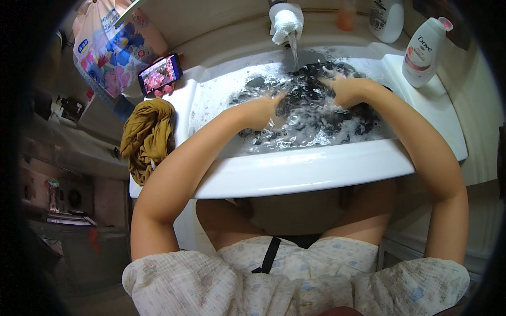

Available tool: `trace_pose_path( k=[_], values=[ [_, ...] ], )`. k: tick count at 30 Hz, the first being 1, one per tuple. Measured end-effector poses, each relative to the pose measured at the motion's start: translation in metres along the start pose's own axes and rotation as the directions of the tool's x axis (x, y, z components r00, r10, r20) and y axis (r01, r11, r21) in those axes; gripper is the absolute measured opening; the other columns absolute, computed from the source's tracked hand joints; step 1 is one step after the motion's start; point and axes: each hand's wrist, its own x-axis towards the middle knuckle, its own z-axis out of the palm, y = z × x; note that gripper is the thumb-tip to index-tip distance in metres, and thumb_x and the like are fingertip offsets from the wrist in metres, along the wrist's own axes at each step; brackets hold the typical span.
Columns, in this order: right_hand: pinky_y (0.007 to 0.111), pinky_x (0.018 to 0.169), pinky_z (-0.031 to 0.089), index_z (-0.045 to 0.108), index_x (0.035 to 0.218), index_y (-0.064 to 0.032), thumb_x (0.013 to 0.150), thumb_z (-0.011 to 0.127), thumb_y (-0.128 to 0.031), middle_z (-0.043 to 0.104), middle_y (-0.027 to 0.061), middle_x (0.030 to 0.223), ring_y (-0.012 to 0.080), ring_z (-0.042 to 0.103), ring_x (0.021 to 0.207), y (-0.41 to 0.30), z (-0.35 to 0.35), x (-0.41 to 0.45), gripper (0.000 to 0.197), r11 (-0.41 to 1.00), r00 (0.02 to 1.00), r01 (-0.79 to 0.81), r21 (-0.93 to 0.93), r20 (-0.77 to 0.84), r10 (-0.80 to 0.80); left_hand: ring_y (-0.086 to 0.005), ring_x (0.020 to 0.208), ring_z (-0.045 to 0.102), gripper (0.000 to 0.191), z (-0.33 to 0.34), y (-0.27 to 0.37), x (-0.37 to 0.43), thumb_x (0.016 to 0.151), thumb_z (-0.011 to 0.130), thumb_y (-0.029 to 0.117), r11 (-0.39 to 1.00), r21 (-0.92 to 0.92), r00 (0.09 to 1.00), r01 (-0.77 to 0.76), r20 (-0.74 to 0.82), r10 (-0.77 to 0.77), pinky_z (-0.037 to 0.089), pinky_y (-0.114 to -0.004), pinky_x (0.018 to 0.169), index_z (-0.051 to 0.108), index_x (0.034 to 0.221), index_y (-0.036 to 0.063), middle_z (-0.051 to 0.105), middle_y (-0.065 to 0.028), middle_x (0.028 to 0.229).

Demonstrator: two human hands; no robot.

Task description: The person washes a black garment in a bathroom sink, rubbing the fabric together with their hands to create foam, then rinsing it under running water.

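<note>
Dark wet fabric (306,89) lies bunched in sudsy water inside a white ceramic sink (308,170). At its left side my left hand (272,110) is partly under the water, its fingertips hidden by foam and cloth. My right hand (346,93) rests against the fabric's right side, with some fingers lost in the suds. Neither hand's grip shows clearly. Above them, water runs from a faucet (286,23) whose spout is wrapped in a white textured covering.
A mustard-brown cloth (148,138) is heaped on the sink's left ledge. Behind it, a lit smartphone (160,75) leans near a floral-printed plastic package (118,51). On the right ledge stands a Dove bottle (425,53), with a white bottle (386,19) and an orange container (346,17) further back.
</note>
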Motion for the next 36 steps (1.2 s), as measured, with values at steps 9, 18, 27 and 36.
trace_pose_path(
  k=[9,18,27,36],
  values=[
    [0.040,0.077,0.045,0.060,0.102,0.0024,0.074,0.062,-0.038,0.060,0.0242,0.097,0.0342,0.059,0.089,-0.008,-0.002,-0.007,0.050,0.992,0.961,0.129,0.005,0.248,-0.126,-0.0325,0.099,0.055,0.038,-0.002,-0.003,0.000,0.085,0.053,0.026,0.986,0.165,0.990,-0.037,0.143,0.013,0.041,-0.039,0.087,0.057,0.111,0.0000,0.056,-0.0259,0.108],
    [0.041,0.074,0.045,0.062,0.101,-0.0001,0.077,0.054,-0.030,0.062,0.0212,0.096,0.0317,0.059,0.082,0.018,0.018,0.025,0.039,0.862,0.852,0.495,-0.107,0.252,-0.458,-0.0332,0.113,0.047,0.070,-0.012,0.002,-0.004,0.082,0.057,0.035,0.996,-0.081,0.960,-0.030,0.275,0.052,0.034,-0.039,0.096,0.023,0.138,0.0114,0.049,-0.0276,0.118],
    [0.037,0.089,0.040,0.059,0.107,-0.0065,0.077,0.058,-0.020,0.056,0.0144,0.111,0.0290,0.051,0.105,0.023,-0.028,-0.007,0.033,0.870,0.979,0.172,0.461,0.022,-0.205,-0.0330,0.114,0.046,0.088,-0.025,-0.001,-0.017,0.073,0.059,0.056,0.995,-0.101,0.966,0.022,0.258,0.004,0.034,-0.036,0.096,0.029,0.133,-0.0008,0.047,-0.0260,0.122],
    [0.036,0.083,0.042,0.056,0.090,-0.0026,0.057,0.051,0.014,0.053,0.0104,0.097,0.0274,0.050,0.097,0.025,-0.006,0.004,0.037,0.840,0.793,0.483,0.247,-0.530,-0.300,-0.0296,0.094,0.057,0.063,-0.020,-0.010,-0.018,0.077,0.061,0.045,0.984,-0.174,0.990,-0.027,0.134,0.051,0.041,-0.035,0.085,0.050,0.114,-0.0052,0.059,-0.0223,0.102]
  ],
)
